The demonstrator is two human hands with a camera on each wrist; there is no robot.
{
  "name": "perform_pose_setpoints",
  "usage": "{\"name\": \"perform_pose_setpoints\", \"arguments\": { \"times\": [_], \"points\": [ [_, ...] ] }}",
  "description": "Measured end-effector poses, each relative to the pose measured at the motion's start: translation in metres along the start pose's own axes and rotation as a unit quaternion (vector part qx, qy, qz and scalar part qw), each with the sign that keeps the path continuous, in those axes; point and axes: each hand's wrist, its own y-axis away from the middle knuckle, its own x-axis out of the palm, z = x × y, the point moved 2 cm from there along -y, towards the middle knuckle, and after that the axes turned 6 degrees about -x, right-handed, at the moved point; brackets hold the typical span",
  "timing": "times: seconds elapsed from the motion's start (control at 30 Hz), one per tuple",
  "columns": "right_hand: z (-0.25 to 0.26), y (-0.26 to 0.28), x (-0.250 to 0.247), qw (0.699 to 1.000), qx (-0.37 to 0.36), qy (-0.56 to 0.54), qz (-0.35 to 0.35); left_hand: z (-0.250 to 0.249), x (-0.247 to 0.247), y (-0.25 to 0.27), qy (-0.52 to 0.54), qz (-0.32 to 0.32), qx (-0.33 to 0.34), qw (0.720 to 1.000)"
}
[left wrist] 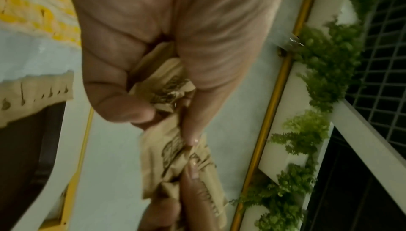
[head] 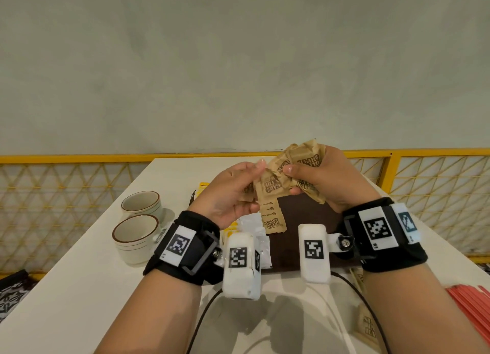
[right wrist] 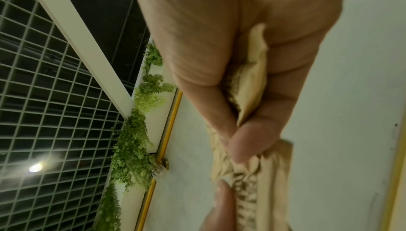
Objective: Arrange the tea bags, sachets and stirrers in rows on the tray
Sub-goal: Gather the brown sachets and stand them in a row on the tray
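Both hands are raised above the dark brown tray (head: 313, 221), holding a bunch of brown sugar sachets (head: 297, 172). My right hand (head: 291, 177) grips several crumpled sachets (right wrist: 248, 85) between thumb and fingers. With thumb and fingers, my left hand (head: 256, 178) pinches one brown sachet (head: 271, 188) out of that bunch (left wrist: 167, 88). A column of brown sachets (head: 273, 220) lies on the tray's left part, with white sachets (head: 256, 230) and yellow sachets (head: 229, 229) beside it. Red stirrers (head: 469, 308) lie on the table at the lower right.
Two cream cups (head: 138, 237) with brown rims stand on the white table (head: 79, 287) at the left. A loose brown sachet (head: 368, 330) lies near the front right. Black cables (head: 209, 308) cross the table's front. A yellow railing (head: 66, 159) runs behind the table.
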Motion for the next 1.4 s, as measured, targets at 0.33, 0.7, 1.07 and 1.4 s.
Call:
{"name": "perform_pose_setpoints", "arguments": {
  "times": [0.33,0.7,1.07,1.4],
  "points": [
    [-0.001,0.000,-0.002,0.999,-0.014,-0.010,0.048,-0.006,-0.013,-0.005,0.213,-0.139,0.097,0.962],
    [-0.005,-0.003,0.012,0.997,-0.075,0.013,-0.011,-0.003,-0.004,0.001,0.112,-0.051,-0.015,0.992],
    [-0.010,0.005,0.018,0.945,-0.045,0.261,0.191,0.016,0.005,0.004,-0.042,0.103,-0.157,0.981],
    [-0.022,-0.007,0.000,0.993,0.003,0.098,0.058,0.017,-0.005,-0.008,0.123,0.060,-0.142,0.980]
  ]
}}
